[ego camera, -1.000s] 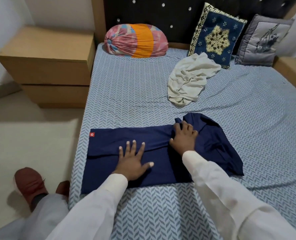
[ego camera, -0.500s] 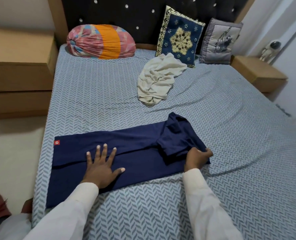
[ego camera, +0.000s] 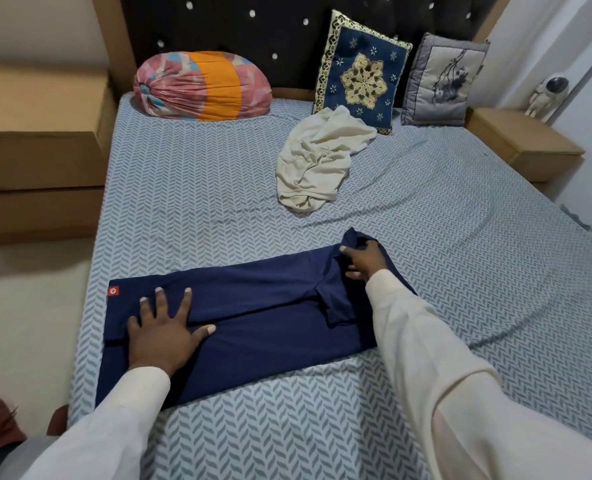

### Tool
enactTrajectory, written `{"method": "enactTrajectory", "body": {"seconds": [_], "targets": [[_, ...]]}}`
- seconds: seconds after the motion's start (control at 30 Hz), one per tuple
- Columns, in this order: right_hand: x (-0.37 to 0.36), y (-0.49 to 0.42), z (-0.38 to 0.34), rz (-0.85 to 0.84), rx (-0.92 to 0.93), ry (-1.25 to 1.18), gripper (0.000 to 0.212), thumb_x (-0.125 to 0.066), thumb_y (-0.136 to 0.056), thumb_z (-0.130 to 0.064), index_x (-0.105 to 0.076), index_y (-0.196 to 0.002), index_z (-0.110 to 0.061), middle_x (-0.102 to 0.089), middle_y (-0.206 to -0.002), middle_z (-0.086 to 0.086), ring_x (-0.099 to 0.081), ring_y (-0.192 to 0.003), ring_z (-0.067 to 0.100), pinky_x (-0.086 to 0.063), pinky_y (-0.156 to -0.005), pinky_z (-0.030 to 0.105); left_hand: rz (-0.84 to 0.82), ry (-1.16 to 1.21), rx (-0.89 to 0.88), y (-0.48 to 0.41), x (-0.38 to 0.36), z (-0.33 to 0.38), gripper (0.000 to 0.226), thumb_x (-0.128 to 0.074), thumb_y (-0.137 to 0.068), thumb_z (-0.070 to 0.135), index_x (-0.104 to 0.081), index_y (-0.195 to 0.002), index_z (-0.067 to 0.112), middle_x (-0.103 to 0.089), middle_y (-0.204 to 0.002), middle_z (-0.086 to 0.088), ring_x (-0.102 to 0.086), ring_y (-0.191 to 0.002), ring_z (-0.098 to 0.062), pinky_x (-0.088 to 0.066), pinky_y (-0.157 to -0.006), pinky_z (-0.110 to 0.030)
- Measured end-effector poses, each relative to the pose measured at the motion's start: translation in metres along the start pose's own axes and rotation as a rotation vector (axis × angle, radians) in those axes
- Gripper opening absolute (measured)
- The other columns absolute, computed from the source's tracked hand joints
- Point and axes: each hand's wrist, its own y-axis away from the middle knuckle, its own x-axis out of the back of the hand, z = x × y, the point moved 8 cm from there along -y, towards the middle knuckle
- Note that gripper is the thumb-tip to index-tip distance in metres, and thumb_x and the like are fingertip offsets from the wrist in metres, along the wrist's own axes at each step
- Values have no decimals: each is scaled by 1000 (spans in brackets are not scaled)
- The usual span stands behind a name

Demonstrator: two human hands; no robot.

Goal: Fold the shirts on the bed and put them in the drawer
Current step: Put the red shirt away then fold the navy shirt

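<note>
A navy shirt (ego camera: 253, 313), folded into a long strip, lies across the near part of the bed (ego camera: 190, 188). A small red tag marks its far left corner. My left hand (ego camera: 163, 334) presses flat on the strip's left part, fingers spread. At the strip's right end, where the fabric is bunched and slightly raised, my right hand (ego camera: 362, 261) grips it. A crumpled cream shirt (ego camera: 315, 164) lies further back on the bed. The wooden drawer unit (ego camera: 35, 161) stands left of the bed, its drawers closed.
An orange and pink bolster (ego camera: 201, 86), a blue cushion (ego camera: 360, 71) and a grey cushion (ego camera: 439, 81) lean on the dark headboard. A second bedside unit (ego camera: 523, 143) with a small figurine (ego camera: 547, 95) stands at the right. My foot in a red shoe shows bottom left.
My right hand moved from the shirt's near right edge up to its far right corner, folding the right end inward. The left hand stayed pressed on the strip.
</note>
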Motion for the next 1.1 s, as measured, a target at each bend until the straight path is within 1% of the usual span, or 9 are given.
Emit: {"method": "enactTrajectory", "body": {"seconds": [0.1,0.2,0.33,0.47,0.63,0.73,0.83,0.93,1.1], "targets": [[30,8,4,290,-1,-22,44,-67,-78,-21,-52,-117,-7,-63,-96,13,-62,-70,22,-63,-67,47,-29,-29,22,-4,4,-7,99,-18,-75,93,9,-154,41,7,-165,-11,-2,-150,-37,-18,-114,-53],[55,31,19,450,19,-19,37,-59,-77,-24,-46,-110,-13,-62,-92,10,-63,-76,28,-58,-76,41,-26,-60,8,-4,1,-7,95,-13,-78,90,10,-154,40,8,-165,-13,-2,-150,-38,-17,-113,-53],[62,45,32,446,68,152,33,-55,-78,-22,-43,-109,-19,-66,-102,9,-62,-90,31,-47,-76,35,72,-66,-59,1,2,-10,68,-12,-95,66,-27,-154,36,-27,-158,-21,-30,-140,-46,-31,-99,-59],[55,51,22,440,249,388,39,-56,-83,-26,-50,-122,-25,-63,-117,9,-57,-111,36,-44,-86,42,126,-111,-169,6,5,-16,57,-31,-88,37,-63,-132,20,-56,-134,-27,-53,-117,-53,-42,-79,-60],[54,50,22,482,208,703,57,-58,-82,-27,-45,-138,-23,-50,-136,14,-43,-124,38,-32,-103,53,332,-19,-260,18,30,-9,53,-34,-88,37,-72,-115,13,-63,-128,-21,-55,-121,-42,-41,-92,-55],[22,62,-11,521,531,818,50,-62,-80,-24,-57,-129,-20,-56,-124,12,-49,-113,37,-37,-94,49,369,60,-198,15,33,-13,61,-31,-92,46,-61,-134,14,-54,-139,-22,-46,-134,-39,-30,-110,-54],[-32,66,-23,231,822,890,36,-62,-83,-25,-65,-118,-18,-62,-111,12,-55,-103,37,-43,-89,44,265,125,-132,-4,24,-8,67,-19,-97,54,-37,-152,20,-35,-154,-22,-28,-145,-40,-19,-118,-54],[-61,52,-5,-67,754,997,37,-59,-89,-30,-62,-124,-18,-59,-119,12,-50,-113,36,-43,-99,42,73,143,-30,-25,4,-19,71,-18,-98,65,-12,-159,27,-7,-164,-16,-4,-151,-37,-3,-122,-51],[-30,13,3,30,474,1033,53,-48,-96,-39,-47,-139,-7,-44,-146,16,-38,-134,37,-36,-108,44,-1,56,-43,-47,1,-40,87,-8,-84,82,5,-157,37,7,-165,-10,9,-151,-36,2,-122,-49]]}}
